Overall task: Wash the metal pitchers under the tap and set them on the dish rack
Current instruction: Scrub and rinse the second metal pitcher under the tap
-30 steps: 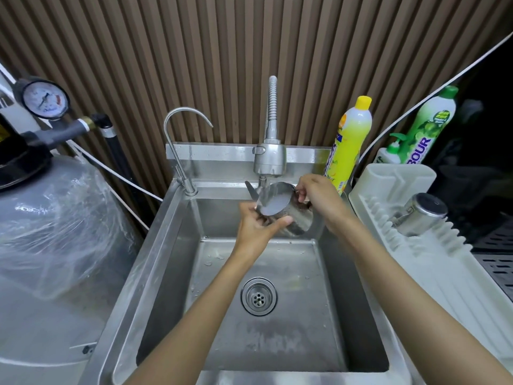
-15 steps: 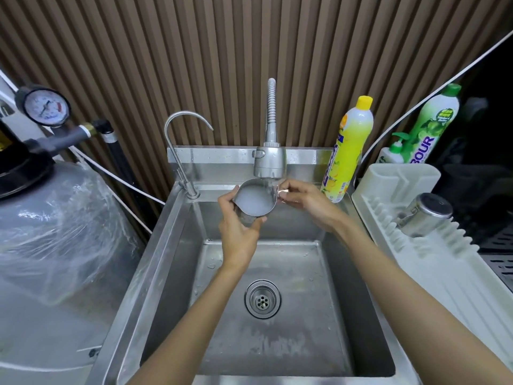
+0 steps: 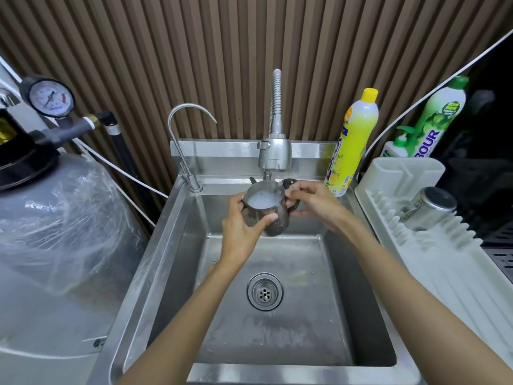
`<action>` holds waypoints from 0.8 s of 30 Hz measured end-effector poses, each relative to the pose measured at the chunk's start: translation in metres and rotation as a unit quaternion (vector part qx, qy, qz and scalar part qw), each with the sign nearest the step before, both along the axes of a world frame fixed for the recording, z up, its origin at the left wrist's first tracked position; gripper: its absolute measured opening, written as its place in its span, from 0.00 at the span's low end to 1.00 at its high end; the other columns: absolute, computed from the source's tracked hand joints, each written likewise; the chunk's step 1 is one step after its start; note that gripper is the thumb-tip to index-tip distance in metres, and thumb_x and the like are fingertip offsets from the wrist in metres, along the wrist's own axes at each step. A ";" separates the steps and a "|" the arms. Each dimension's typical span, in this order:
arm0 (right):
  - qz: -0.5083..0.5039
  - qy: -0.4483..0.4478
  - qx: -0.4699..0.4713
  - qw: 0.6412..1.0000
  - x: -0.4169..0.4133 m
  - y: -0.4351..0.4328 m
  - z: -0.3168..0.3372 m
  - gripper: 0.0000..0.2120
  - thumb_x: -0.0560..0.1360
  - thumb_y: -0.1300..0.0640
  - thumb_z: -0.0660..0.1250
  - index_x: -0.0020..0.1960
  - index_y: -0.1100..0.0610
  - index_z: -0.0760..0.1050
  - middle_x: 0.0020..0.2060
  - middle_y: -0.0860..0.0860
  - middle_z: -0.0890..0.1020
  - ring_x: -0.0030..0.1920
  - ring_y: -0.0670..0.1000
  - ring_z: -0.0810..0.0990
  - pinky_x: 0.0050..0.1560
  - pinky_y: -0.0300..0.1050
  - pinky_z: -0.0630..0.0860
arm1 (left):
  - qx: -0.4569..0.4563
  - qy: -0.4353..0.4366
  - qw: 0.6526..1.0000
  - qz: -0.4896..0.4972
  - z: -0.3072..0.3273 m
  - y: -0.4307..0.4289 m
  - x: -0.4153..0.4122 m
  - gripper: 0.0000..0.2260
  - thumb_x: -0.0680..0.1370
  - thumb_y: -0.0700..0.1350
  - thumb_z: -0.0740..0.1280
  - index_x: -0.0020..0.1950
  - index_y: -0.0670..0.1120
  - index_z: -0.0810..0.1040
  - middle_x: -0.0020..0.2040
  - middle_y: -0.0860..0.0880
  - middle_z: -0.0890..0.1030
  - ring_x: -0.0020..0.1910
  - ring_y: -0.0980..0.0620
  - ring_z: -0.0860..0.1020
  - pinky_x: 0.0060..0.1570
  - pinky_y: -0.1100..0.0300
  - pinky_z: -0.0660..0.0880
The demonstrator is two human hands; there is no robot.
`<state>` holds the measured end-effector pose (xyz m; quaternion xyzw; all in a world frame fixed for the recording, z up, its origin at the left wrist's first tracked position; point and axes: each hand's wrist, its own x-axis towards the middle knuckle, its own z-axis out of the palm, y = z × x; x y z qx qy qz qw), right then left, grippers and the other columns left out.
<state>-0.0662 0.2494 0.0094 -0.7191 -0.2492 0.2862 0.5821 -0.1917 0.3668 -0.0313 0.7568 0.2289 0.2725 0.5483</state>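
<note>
I hold a small metal pitcher [image 3: 274, 218] upright under the spray tap [image 3: 274, 154], over the back of the steel sink [image 3: 294, 323]. Cloudy white water fills its mouth. My left hand [image 3: 244, 234] wraps its body from the left and below. My right hand [image 3: 313, 204] grips its handle on the right. A second metal pitcher [image 3: 430, 209] lies tilted on the white dish rack [image 3: 444, 262] at the right.
A thin gooseneck tap [image 3: 183, 140] stands at the sink's back left. A yellow soap bottle [image 3: 352, 145] and a green one [image 3: 438, 118] stand behind the rack. A wrapped tank [image 3: 55, 234] with a gauge [image 3: 51, 98] fills the left. The drain [image 3: 265, 291] sits mid-sink.
The pitcher has gone from lying tilted with its mouth towards me to standing upright under the tap, with cloudy water inside. Both hands kept hold of it.
</note>
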 end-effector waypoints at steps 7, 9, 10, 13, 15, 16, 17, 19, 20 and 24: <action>-0.044 -0.343 -0.109 0.932 -0.011 0.005 0.010 0.07 0.73 0.60 0.67 0.39 0.63 0.74 0.31 0.55 0.76 0.31 0.50 0.70 0.33 0.41 0.65 | 0.036 0.135 0.989 -0.049 -0.007 -0.003 0.014 0.30 0.72 0.52 0.71 0.68 0.43 0.64 0.54 0.51 0.73 0.53 0.54 0.71 0.39 0.72 0.64; -0.034 -0.413 -0.126 0.901 -0.016 0.008 0.007 0.07 0.72 0.60 0.66 0.40 0.64 0.74 0.32 0.55 0.76 0.35 0.54 0.73 0.36 0.46 0.67 | 0.066 0.179 0.980 -0.056 -0.009 0.005 0.019 0.30 0.70 0.55 0.72 0.66 0.43 0.66 0.57 0.48 0.73 0.56 0.50 0.73 0.44 0.66 0.64; -0.019 -0.451 -0.138 0.882 -0.018 0.010 0.005 0.06 0.72 0.60 0.66 0.39 0.64 0.73 0.34 0.55 0.76 0.40 0.56 0.74 0.37 0.47 0.68 | 0.085 0.204 0.973 -0.063 -0.010 0.008 0.021 0.30 0.69 0.56 0.73 0.65 0.43 0.68 0.58 0.47 0.74 0.57 0.48 0.73 0.44 0.63 0.64; 0.035 -0.547 -0.171 0.819 -0.029 0.017 -0.002 0.03 0.73 0.62 0.64 0.43 0.63 0.73 0.42 0.59 0.79 0.53 0.58 0.73 0.40 0.51 0.73 | 0.117 0.223 0.965 -0.068 -0.007 0.007 0.026 0.26 0.69 0.52 0.73 0.62 0.41 0.70 0.54 0.45 0.77 0.53 0.46 0.75 0.38 0.66 0.60; 0.044 -0.588 -0.186 0.786 -0.035 0.019 -0.004 0.05 0.73 0.63 0.62 0.46 0.64 0.74 0.47 0.59 0.79 0.57 0.59 0.71 0.41 0.53 0.74 | 0.122 0.215 0.968 -0.046 -0.008 0.002 0.028 0.25 0.70 0.49 0.73 0.62 0.42 0.71 0.55 0.42 0.79 0.54 0.43 0.77 0.37 0.67 0.61; 0.044 -0.602 -0.196 0.773 -0.037 0.020 -0.005 0.05 0.73 0.64 0.62 0.47 0.64 0.74 0.48 0.59 0.78 0.57 0.58 0.71 0.39 0.51 0.72 | 0.120 0.216 0.968 -0.036 -0.010 0.000 0.029 0.24 0.70 0.49 0.72 0.62 0.42 0.70 0.56 0.42 0.79 0.56 0.41 0.77 0.40 0.65 0.62; 0.044 -0.613 -0.202 0.763 -0.039 0.021 -0.006 0.04 0.74 0.65 0.62 0.47 0.64 0.74 0.49 0.58 0.78 0.57 0.58 0.70 0.36 0.49 0.68 | 0.113 0.219 0.969 -0.029 -0.011 -0.002 0.029 0.24 0.70 0.49 0.71 0.63 0.42 0.70 0.57 0.41 0.79 0.57 0.40 0.76 0.42 0.63 0.64; 0.046 -0.637 -0.198 0.744 -0.042 0.021 -0.007 0.04 0.72 0.66 0.64 0.46 0.63 0.74 0.46 0.57 0.78 0.54 0.58 0.73 0.34 0.44 0.62 | 0.082 0.227 0.970 -0.021 -0.011 -0.004 0.028 0.24 0.71 0.47 0.70 0.64 0.41 0.69 0.60 0.42 0.78 0.59 0.41 0.75 0.44 0.61 0.65; 0.043 -0.655 -0.197 0.728 -0.042 0.020 -0.008 0.04 0.69 0.68 0.67 0.43 0.62 0.75 0.42 0.56 0.79 0.50 0.58 0.75 0.33 0.42 0.60 | 0.066 0.225 0.972 -0.023 -0.011 -0.005 0.028 0.24 0.72 0.47 0.70 0.64 0.41 0.69 0.60 0.42 0.77 0.60 0.42 0.75 0.45 0.61 0.65; 0.037 -0.644 -0.150 0.749 -0.037 0.015 -0.018 0.07 0.64 0.69 0.70 0.37 0.62 0.73 0.35 0.56 0.77 0.44 0.60 0.77 0.28 0.41 0.62 | 0.021 0.204 0.978 -0.050 -0.005 -0.003 0.025 0.21 0.73 0.48 0.69 0.64 0.43 0.71 0.60 0.45 0.78 0.60 0.45 0.75 0.48 0.62 0.66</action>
